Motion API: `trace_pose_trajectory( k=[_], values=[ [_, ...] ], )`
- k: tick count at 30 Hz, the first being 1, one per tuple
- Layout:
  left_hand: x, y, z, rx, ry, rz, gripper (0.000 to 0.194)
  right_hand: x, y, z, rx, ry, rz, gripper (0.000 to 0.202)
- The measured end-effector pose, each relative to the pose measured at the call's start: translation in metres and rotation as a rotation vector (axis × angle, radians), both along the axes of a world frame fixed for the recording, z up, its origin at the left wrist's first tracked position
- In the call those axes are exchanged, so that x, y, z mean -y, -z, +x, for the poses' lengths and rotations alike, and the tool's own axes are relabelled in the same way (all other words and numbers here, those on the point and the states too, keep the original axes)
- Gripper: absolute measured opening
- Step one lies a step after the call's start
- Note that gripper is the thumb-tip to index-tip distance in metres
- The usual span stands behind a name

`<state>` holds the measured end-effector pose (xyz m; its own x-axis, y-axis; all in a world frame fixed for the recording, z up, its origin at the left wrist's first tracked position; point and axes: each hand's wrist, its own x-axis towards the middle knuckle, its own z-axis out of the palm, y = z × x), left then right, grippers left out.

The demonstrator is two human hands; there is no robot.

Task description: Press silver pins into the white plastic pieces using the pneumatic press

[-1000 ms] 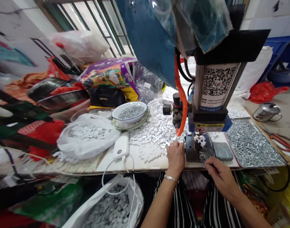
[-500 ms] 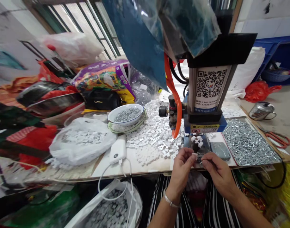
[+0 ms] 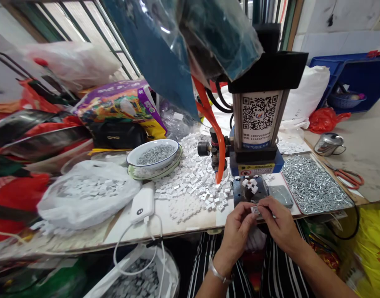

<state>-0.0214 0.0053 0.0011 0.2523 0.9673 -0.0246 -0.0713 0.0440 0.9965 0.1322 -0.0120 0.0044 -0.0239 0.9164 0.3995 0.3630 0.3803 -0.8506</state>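
Observation:
My left hand point(image 3: 238, 227) pinches a small white plastic piece point(image 3: 255, 210) between thumb and fingertips, just in front of the table edge. My right hand point(image 3: 278, 223) is closed too, its fingertips meeting the piece's right side; whatever lies between them is too small to make out. Right behind the hands stands a blue bench press point(image 3: 256, 167). A few white pieces point(image 3: 251, 184) sit in a cluster at its lower tooling. Many loose white pieces point(image 3: 190, 178) are heaped left of the press. On the right, a tray of metal pins point(image 3: 315, 186) lies flat.
A white enamel bowl of pins point(image 3: 132, 157), a white plastic bag point(image 3: 49, 207) of pieces and a white power bank point(image 3: 142, 203) stand left. Its cable hangs over a lower sack point(image 3: 173, 265). Scissors point(image 3: 351, 179), a metal cup point(image 3: 329, 145) and a grey block point(image 3: 280, 195) are right.
The camera view has swung to the right, so the scene sits farther left. Both hands have come closer together, and the right fingertips now touch the white piece.

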Motion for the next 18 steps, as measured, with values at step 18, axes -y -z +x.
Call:
trace_pose_trajectory(
  k=[18],
  values=[
    [-0.001,0.01,0.015,0.223,-0.054,-0.187,0.036,0.0,0.019,0.006,0.121,-0.039,0.148,0.029]
  ],
)
